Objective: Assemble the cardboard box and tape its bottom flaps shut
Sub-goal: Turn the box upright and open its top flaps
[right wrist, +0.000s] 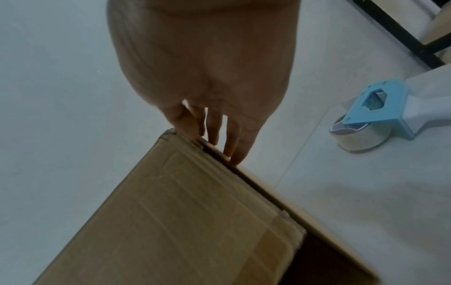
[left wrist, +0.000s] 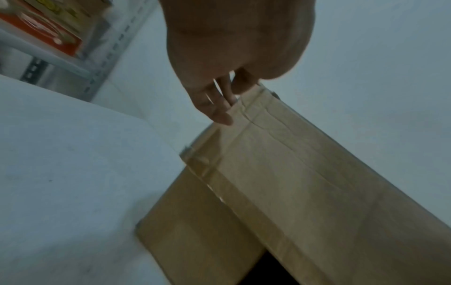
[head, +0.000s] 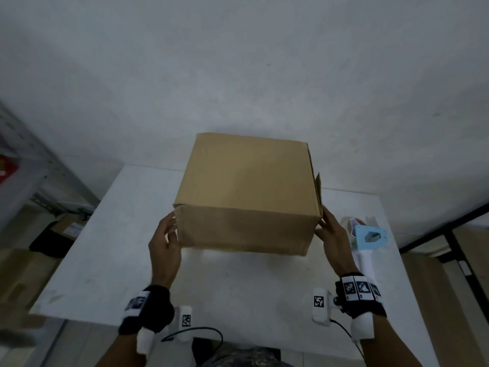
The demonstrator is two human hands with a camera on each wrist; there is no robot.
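Observation:
A brown cardboard box (head: 246, 194) is held up between my two hands over the white table (head: 105, 260), its near lower edge just above the tabletop. My left hand (head: 169, 226) presses the box's left side with straight fingers (left wrist: 219, 113). On the opposite side my right hand (head: 328, 221) lies flat against the right edge, its fingers (right wrist: 234, 148) straight along a flap edge. A glossy strip of clear tape (left wrist: 214, 179) runs across a box face (left wrist: 305, 192). Both wrist views show a dark opening at the box's (right wrist: 183, 212) near end.
A tape dispenser (head: 367, 234) with a blue body, white handle and clear roll (right wrist: 358, 138) lies on the table right of the box. A metal shelf (head: 31, 168) stands at the left with cardboard boxes (head: 23, 274) on the floor. A black frame (head: 449, 234) is at the right.

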